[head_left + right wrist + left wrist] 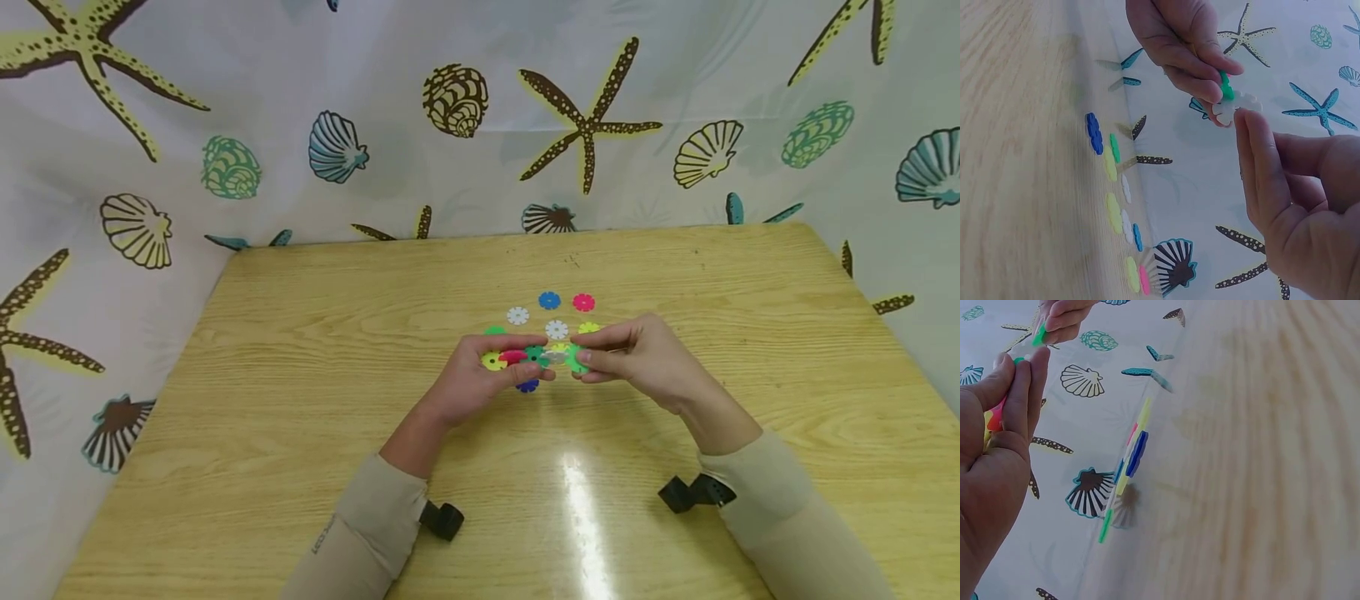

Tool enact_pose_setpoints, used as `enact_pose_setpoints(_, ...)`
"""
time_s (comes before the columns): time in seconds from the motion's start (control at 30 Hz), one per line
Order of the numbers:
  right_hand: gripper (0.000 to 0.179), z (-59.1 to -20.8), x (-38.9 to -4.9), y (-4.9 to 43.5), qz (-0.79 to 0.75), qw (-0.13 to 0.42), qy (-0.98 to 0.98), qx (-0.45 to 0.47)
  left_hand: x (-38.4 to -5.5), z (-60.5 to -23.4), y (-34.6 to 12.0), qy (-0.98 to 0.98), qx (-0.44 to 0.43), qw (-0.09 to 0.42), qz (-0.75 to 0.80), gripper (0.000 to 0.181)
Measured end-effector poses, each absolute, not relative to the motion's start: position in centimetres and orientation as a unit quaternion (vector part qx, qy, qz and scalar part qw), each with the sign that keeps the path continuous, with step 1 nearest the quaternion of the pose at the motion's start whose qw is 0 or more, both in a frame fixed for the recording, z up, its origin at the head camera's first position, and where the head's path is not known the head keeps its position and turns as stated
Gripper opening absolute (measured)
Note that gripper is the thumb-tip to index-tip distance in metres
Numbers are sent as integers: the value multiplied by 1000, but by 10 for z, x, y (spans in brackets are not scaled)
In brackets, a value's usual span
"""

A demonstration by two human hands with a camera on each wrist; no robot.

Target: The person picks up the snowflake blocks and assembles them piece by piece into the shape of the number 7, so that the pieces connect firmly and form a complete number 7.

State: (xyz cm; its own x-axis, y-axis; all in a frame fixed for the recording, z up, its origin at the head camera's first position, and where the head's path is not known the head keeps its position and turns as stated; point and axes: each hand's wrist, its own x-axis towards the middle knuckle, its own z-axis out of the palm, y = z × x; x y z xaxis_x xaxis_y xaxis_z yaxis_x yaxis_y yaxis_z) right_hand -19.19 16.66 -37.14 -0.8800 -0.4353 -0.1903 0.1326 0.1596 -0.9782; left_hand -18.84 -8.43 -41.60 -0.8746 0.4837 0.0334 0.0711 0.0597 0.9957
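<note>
My left hand [476, 379] pinches a short chain of notched plastic discs in the head view. In it are a yellow disc [492, 361], a pink disc [513, 357], a dark green disc [536, 357] and a white disc [553, 357] at the right end. Facing it, my right hand [656, 362] holds a light green disc [577, 359] between thumb and fingers, close beside the white disc. The right wrist view shows the white disc [1225, 111] set edgewise to the green one [1227, 87], with the right fingertips right at its rim.
Loose discs lie on the wooden table [300, 350] beyond and below the hands: a blue disc [550, 300], a pink-red disc [583, 302], two white ones, a dark blue disc [527, 386], and several yellow and green ones. A cloth [285, 75] printed with shells and starfish hangs behind.
</note>
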Motion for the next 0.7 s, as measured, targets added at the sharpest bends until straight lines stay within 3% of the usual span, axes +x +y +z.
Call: enact_pose_setpoints(0.7, 33, -377, -191, 161, -640, 206, 734, -100, -189, -416, -83, 714, 203, 145, 654, 36)
